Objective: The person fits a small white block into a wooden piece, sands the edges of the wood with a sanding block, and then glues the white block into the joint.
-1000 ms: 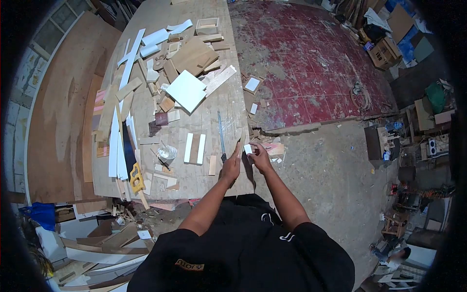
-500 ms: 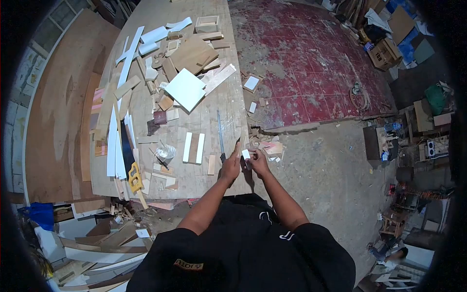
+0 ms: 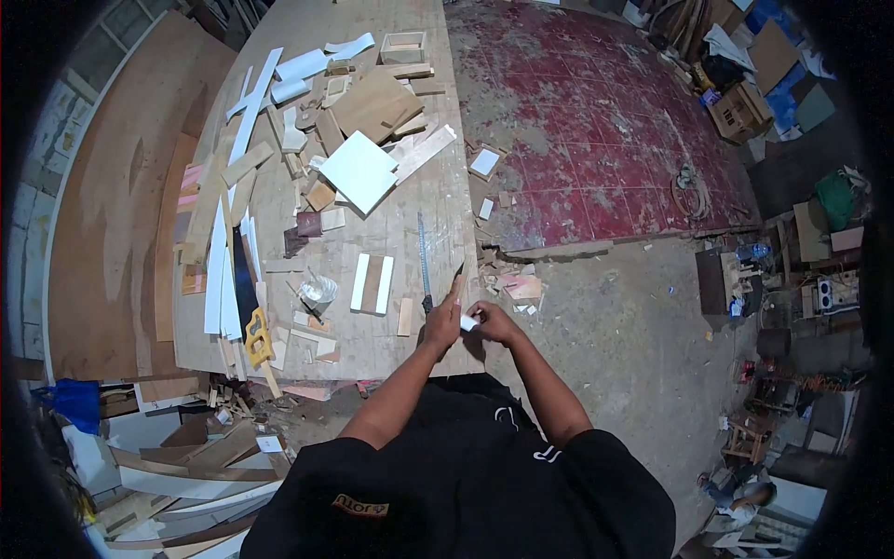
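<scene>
At the table's right edge, my right hand (image 3: pixel 496 323) pinches a small white block (image 3: pixel 467 323). My left hand (image 3: pixel 442 325) is closed just left of the block, its fingers close to it. Out beyond the left fingers runs a slim dark-tipped tool (image 3: pixel 459 269); its kind is too small to make out. Left of that hand lie a steel ruler (image 3: pixel 424 253) and a small wooden strip (image 3: pixel 405 317). Further left rests a wooden piece with white side strips (image 3: pixel 372 283).
The wooden workbench (image 3: pixel 391 350) carries a yellow-handled saw (image 3: pixel 257 337), a plastic cup (image 3: pixel 318 291), a white square board (image 3: pixel 358 173) and an open wooden box (image 3: pixel 403 47). Offcuts lie on the floor to the right. Scrap boards (image 3: pixel 196 480) pile up at lower left.
The white block has been turned and lowered toward me, nearer to the left fingers. My right hand has moved slightly down with it. The left hand stays nearly in place.
</scene>
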`<state>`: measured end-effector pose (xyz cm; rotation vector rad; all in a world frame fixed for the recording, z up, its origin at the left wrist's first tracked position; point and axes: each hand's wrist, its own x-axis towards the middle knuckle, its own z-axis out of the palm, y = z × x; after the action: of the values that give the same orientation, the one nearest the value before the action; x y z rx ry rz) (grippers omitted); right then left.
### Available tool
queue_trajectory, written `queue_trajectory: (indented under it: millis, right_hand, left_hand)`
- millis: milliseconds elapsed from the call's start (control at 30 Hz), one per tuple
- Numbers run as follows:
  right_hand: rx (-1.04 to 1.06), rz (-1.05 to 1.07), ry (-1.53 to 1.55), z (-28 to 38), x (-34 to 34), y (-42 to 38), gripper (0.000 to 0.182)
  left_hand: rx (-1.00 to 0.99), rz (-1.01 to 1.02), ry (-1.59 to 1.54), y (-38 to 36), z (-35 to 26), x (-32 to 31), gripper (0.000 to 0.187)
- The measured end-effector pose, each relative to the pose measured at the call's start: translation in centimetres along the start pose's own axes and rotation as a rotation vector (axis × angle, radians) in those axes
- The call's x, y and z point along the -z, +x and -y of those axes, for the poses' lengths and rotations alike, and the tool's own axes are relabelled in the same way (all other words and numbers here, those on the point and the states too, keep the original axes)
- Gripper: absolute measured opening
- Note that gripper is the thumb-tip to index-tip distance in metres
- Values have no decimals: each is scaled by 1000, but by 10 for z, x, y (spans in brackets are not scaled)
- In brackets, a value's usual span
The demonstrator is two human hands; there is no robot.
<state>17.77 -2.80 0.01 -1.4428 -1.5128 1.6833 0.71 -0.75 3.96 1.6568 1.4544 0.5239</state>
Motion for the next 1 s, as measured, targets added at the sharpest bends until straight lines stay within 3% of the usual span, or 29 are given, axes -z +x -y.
queue_trajectory:
  millis: [67, 233, 333, 533, 700, 800, 900, 1000]
  right_hand:
    - [-178, -315, 232, 11, 12, 8, 33]
    - [-62, -418, 258, 13, 23, 30, 38]
    - [-94, -369, 268, 20, 23, 26, 40]
    - [77, 40, 13, -3, 0, 16, 21]
    - [-4, 55, 50, 3, 4, -3, 25]
    - [-291, -276, 228, 9, 18, -6, 32]
    - [-265, -363, 316, 5, 31, 0, 31]
    - [-100, -428, 296, -10, 38, 7, 30]
  left_hand:
    - [-12, 5, -16, 0, 3, 0, 56]
    - [-37, -12, -17, 0, 2, 0, 56]
    - [-33, -20, -51, 1, 3, 3, 56]
    - [12, 5, -40, 0, 1, 1, 55]
    - [24, 28, -44, 1, 3, 3, 57]
    - [36, 32, -16, -1, -3, 4, 57]
    - [36, 33, 8, -1, -5, 5, 56]
    - [5, 28, -19, 0, -3, 4, 58]
